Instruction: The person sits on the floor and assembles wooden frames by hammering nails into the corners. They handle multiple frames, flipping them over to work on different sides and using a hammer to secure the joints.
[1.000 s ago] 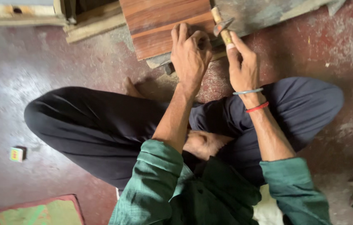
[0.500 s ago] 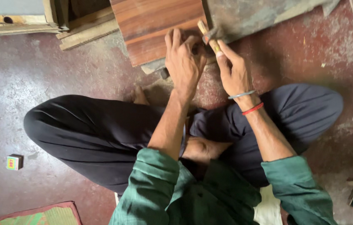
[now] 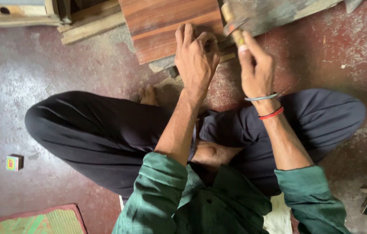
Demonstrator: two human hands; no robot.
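Wooden panel [image 3: 166,26], reddish-brown with lighter stripes, lies flat on the stained red floor [image 3: 40,86] right in front of the person's crossed legs, its near edge sitting over a grey block. The left hand [image 3: 196,60] is on that near edge, fingers curled in tight like they're pinching something small against the wood; can't make out what, it's hidden under the fingers. The right hand [image 3: 257,71] is just beside it, wrapped around the wooden handle of a hammer [image 3: 234,27], whose head points up past the panel's corner, a bit blurred. Two bangles on that wrist, one pale, one red. Off to the side there's a small colourful box [image 3: 13,162] on the floor, well apart from everything, plus some timber offcuts [image 3: 90,24] near the top.
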